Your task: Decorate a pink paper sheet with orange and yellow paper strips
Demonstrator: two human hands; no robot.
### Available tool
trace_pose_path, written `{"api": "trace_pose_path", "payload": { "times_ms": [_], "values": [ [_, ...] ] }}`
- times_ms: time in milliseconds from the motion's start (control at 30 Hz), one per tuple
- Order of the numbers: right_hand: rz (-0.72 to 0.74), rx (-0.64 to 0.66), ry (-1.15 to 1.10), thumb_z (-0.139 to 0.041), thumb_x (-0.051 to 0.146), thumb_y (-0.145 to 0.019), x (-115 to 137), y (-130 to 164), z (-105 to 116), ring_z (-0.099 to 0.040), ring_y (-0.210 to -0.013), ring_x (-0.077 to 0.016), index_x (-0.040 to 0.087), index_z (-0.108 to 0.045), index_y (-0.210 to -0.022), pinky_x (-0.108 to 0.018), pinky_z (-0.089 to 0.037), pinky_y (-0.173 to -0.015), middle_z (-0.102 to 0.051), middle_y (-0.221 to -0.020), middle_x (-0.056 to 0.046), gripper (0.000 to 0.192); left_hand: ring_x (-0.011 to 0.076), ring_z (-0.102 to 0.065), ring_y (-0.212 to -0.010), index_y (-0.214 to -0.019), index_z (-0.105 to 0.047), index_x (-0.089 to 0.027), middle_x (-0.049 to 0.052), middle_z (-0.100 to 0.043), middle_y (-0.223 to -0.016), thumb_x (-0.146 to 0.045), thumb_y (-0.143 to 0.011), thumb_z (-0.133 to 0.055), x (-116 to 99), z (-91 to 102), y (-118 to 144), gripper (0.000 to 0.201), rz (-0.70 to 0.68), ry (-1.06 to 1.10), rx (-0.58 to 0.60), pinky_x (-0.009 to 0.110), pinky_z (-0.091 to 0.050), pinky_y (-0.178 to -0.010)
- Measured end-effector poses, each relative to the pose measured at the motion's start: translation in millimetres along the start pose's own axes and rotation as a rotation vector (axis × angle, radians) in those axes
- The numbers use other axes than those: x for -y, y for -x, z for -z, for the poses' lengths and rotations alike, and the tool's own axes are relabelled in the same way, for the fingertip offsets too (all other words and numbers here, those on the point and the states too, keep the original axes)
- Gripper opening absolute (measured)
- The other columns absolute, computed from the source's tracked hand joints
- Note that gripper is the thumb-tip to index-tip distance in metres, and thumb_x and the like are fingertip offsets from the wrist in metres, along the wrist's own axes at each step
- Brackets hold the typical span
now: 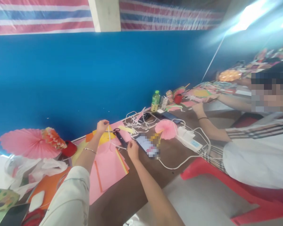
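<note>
Blue wall backs my worktop (122, 201). My left hand (102, 126) pinches a white strip (109, 134) above uncut pink paper (108, 169). My right hand (132, 149), curled, grip unclear, sits near idle scissors (119, 136).

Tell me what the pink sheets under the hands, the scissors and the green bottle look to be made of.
Pink sheets: matte craft paper, flat with crisp cut edges. Scissors: dark handles, likely plastic; blades too blurred to tell. Green bottle: probably clear plastic, translucent with a green cap and label.
</note>
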State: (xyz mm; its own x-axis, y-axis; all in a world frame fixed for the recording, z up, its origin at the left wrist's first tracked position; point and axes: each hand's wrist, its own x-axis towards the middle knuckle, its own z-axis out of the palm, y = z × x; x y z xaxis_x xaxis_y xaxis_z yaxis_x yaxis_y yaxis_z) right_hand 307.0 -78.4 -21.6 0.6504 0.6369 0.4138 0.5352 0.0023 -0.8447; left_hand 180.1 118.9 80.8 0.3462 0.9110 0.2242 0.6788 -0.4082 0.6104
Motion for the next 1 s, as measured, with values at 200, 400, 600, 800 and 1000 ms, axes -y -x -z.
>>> {"api": "trace_pose_path", "payload": {
  "times_ms": [200,400,600,800,1000],
  "values": [
    [0.025,0.012,0.019,-0.037,0.02,-0.079,1.2,1.5,1.2,-0.053,-0.064,-0.0172,0.019,-0.053,-0.071,-0.03,-0.042,-0.065,-0.058,-0.067,-0.004,0.018,0.0164,-0.064,-0.077,-0.088,-0.065,-0.011,0.009,-0.068,-0.088,-0.023,-0.069,-0.063,-22.8,69.7,9.9,0.022,0.023,0.233,-0.132,0.027,-0.051,-0.074],
    [0.116,0.004,0.069,-0.036,0.016,-0.078,3.1,2.7,2.2,-0.056,-0.067,-0.0169,0.018,-0.054,-0.077,-0.029,-0.045,-0.065,-0.06,-0.072,-0.005,0.018,0.0176,-0.065,-0.071,-0.083,-0.065,-0.014,0.004,-0.068,-0.076,-0.037,-0.05,-0.079,2.4,119.2,112.8,0.042,0.134,0.605,-0.019,0.028,-0.054,-0.068],
    [0.263,0.039,0.116,-0.04,0.018,-0.079,9.5,5.4,2.6,-0.054,-0.069,-0.0174,0.017,-0.054,-0.081,-0.03,-0.046,-0.064,-0.056,-0.071,-0.004,0.015,0.0182,-0.067,-0.068,-0.089,-0.064,-0.014,0.001,-0.065,-0.068,-0.034,-0.049,-0.08,74.5,67.8,234.5,0.048,0.482,1.015,-0.181,0.032,-0.056,-0.071],
    [0.441,0.068,0.104,-0.041,0.018,-0.08,17.3,9.0,5.7,-0.054,-0.084,-0.0221,0.017,-0.057,-0.085,-0.04,-0.043,-0.08,-0.059,-0.082,-0.009,0.016,0.018,-0.067,-0.077,-0.082,-0.062,-0.014,0.005,-0.067,-0.077,-0.028,-0.059,-0.073,85.9,39.0,242.0,0.029,0.614,1.119,-0.507,0.031,-0.053,-0.079],
    [0.736,0.079,0.138,-0.048,0.015,-0.078,42.5,20.9,-3.9,-0.056,-0.09,-0.0236,0.02,-0.06,-0.093,-0.044,-0.04,-0.084,-0.063,-0.089,-0.009,0.02,0.0194,-0.065,-0.082,-0.073,-0.063,-0.018,0.006,-0.067,-0.079,-0.031,-0.067,-0.066,54.5,42.8,238.6,0.015,0.49,0.934,-0.414,0.032,-0.05,-0.079]
  ]
}}
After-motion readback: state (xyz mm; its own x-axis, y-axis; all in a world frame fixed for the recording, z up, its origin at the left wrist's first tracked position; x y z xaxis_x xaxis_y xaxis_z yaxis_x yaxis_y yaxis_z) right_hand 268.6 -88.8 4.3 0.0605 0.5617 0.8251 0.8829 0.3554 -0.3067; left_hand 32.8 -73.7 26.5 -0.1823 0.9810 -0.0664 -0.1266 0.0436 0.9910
